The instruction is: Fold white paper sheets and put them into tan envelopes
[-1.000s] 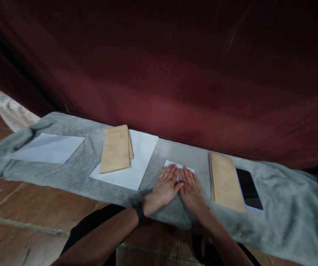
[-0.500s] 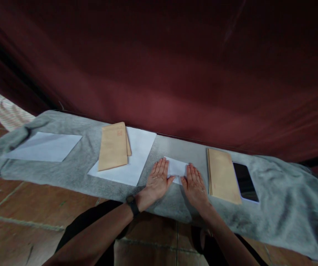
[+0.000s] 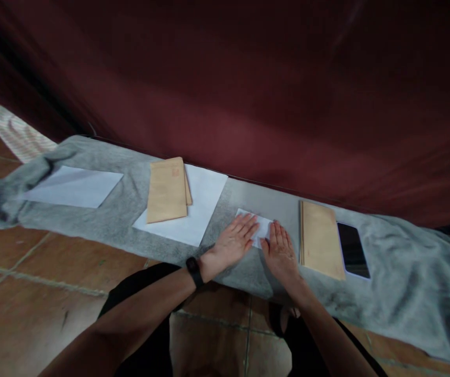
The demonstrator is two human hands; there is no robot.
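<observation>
A small folded sheet of white paper (image 3: 263,230) lies on the grey cloth (image 3: 248,193) in front of me. My left hand (image 3: 235,240) rests flat across its left part, fingers stretched out and pointing right. On the paper's right edge lies my right hand (image 3: 282,254), palm down with the fingers straight and close together. Neither hand grips anything. Both palms hide part of the paper, so its folds do not show fully.
Left of my hands, brown envelopes (image 3: 167,191) lie on a white sheet (image 3: 205,204). Another white sheet (image 3: 78,186) is farther left. To the right sit a stack of brown envelopes (image 3: 321,238) and a phone (image 3: 353,250). A dark red upright surface (image 3: 228,120) stands behind the cloth.
My left hand has slid right, turning inward over the folded paper and covering more of it. The right hand stays at the paper's right edge. The view has shifted slightly.
</observation>
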